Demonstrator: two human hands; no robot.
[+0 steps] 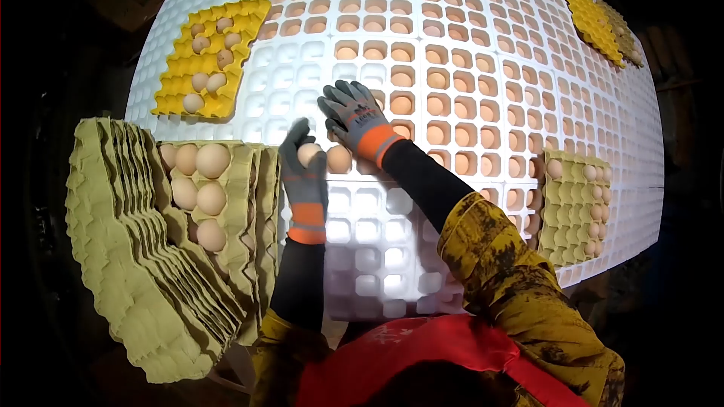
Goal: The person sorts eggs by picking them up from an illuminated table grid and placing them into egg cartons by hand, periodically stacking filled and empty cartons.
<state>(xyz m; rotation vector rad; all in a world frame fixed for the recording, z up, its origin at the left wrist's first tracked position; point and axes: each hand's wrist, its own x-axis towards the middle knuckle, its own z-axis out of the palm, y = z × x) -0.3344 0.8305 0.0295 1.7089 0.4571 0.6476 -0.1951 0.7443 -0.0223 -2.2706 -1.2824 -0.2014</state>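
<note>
My left hand [305, 173], in a grey glove with an orange cuff, has its thumb and fingers around a brown egg [308, 154]. Just right of it, another brown egg [338, 159] sits low in the white cell tray [285, 79]. My right hand [354, 117], gloved alike, lies back-up over the tray cells with its fingers stretched forward. Whatever is under its palm is hidden. To the left of my left hand, several eggs [212, 160] rest in a grey-green pulp egg tray [240, 173].
A stack of pulp trays [143, 241] leans at the left. Yellow trays stand at the back left [245, 19] and back right [584, 15]. Another pulp tray [562, 215] with eggs lies at the right. Many white cells to the right and back hold eggs [437, 134].
</note>
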